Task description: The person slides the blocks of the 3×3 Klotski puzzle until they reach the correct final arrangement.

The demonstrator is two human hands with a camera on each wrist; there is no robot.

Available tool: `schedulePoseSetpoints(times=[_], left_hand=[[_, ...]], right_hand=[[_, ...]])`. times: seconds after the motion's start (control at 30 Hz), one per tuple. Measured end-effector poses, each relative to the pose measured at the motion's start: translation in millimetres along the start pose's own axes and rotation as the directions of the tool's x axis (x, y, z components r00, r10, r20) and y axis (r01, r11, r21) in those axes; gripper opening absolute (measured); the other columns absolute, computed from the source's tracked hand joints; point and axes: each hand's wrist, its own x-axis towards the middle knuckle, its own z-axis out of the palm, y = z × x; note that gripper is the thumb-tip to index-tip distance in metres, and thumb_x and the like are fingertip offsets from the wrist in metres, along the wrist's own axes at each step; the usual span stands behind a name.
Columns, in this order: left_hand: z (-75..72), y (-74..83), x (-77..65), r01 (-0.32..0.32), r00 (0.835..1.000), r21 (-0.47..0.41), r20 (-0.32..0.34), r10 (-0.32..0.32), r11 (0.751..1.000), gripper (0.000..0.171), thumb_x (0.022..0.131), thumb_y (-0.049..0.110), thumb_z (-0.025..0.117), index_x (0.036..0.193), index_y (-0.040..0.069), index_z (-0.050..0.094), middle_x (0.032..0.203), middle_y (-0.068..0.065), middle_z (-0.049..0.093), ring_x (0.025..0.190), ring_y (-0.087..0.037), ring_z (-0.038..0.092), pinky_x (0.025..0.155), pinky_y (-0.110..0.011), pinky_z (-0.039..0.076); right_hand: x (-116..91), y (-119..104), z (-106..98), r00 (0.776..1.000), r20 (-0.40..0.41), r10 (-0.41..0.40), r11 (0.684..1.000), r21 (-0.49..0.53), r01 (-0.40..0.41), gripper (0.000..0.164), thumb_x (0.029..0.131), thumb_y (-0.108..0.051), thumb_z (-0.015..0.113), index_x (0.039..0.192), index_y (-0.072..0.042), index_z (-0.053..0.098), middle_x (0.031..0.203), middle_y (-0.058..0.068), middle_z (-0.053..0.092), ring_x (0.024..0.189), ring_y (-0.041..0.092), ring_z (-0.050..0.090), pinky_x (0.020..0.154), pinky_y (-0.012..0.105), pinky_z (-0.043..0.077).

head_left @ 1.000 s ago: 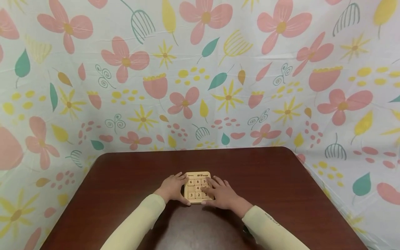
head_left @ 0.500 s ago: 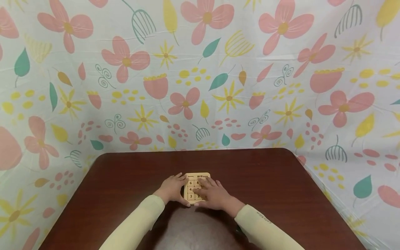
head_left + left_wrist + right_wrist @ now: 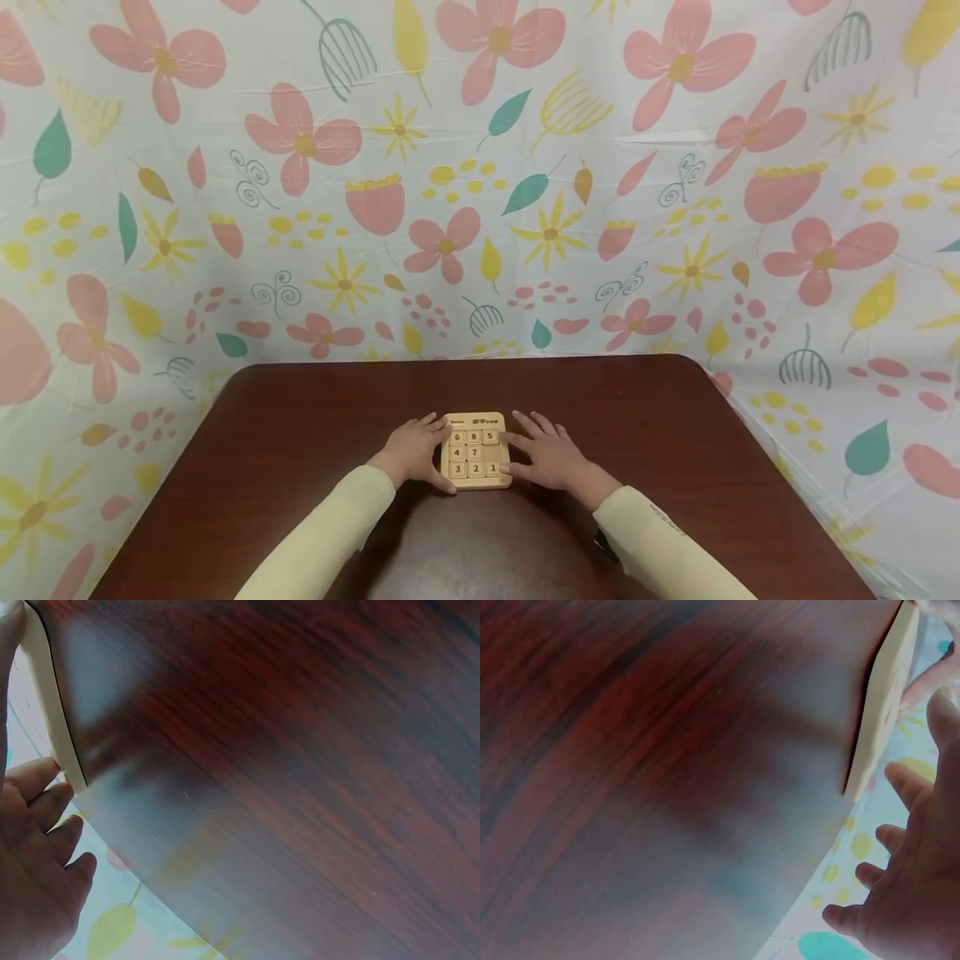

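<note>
A wooden number sliding puzzle (image 3: 477,485) lies flat on the table in the head view. Its rows read 6, 8, 5, then 4, 7 and a gap at the right, then 3, 2, 1. My left hand (image 3: 409,452) holds the puzzle's left side, thumb at the near corner and index finger towards the far corner. In the left wrist view the same hand (image 3: 34,855) spans the puzzle's pale edge (image 3: 51,697). My right hand (image 3: 553,457) is at the puzzle's right edge with spread fingers. In the right wrist view its fingers look apart from the puzzle (image 3: 881,697).
A dark reddish-brown table (image 3: 315,400) with rounded far corners carries the puzzle near its middle. Behind and beside it hangs a white cloth (image 3: 480,183) printed with flowers and leaves.
Tile 4 has slid left from the middle of its row, 7 now sits beside it, and the gap is at the right. My right hand has drawn back rightward off the tiles.
</note>
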Motion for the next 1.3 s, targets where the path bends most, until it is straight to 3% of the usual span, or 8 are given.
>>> schedulePoseSetpoints(times=[0.37, 1.07, 1.3], left_hand=[[-3.7, 2.0, -0.4, 0.006, 1.0, 0.005, 0.001, -0.006, 1.0, 0.11, 0.067, 0.072, 0.083, 0.155, 0.018, 0.048, 0.166, -0.002, 0.04, 0.157, -0.025, 0.033, 0.126, -0.046, 0.035], [-2.6, 2.1, -0.6, -0.006, 1.0, -0.008, -0.006, 0.006, 1.0, 0.11, 0.067, 0.071, 0.083, 0.154, 0.014, 0.048, 0.165, -0.005, 0.041, 0.156, -0.028, 0.034, 0.126, -0.048, 0.035], [-1.9, 2.7, -0.2, -0.001, 1.0, -0.003, 0.006, 0.001, 1.0, 0.111, 0.067, 0.072, 0.083, 0.156, 0.016, 0.047, 0.166, -0.004, 0.04, 0.157, -0.026, 0.033, 0.126, -0.048, 0.034]], right_hand=[[1, -4, 4, 0.999, -0.001, -0.037, 0.999, 0.015, 0.037, 0.061, 0.098, -0.054, 0.061, 0.15, -0.023, 0.055, 0.17, 0.012, 0.029, 0.155, 0.045, 0.027, 0.118, 0.075, 0.029], [11, -35, 14, 0.992, 0.023, -0.123, 0.991, 0.05, 0.122, 0.061, 0.099, -0.056, 0.059, 0.151, -0.025, 0.054, 0.17, 0.011, 0.029, 0.157, 0.046, 0.024, 0.12, 0.072, 0.028], [-4, -33, 5, 0.989, 0.031, -0.143, 0.99, 0.023, 0.142, 0.061, 0.097, -0.057, 0.061, 0.148, -0.025, 0.057, 0.169, 0.012, 0.03, 0.156, 0.046, 0.025, 0.118, 0.074, 0.03]])
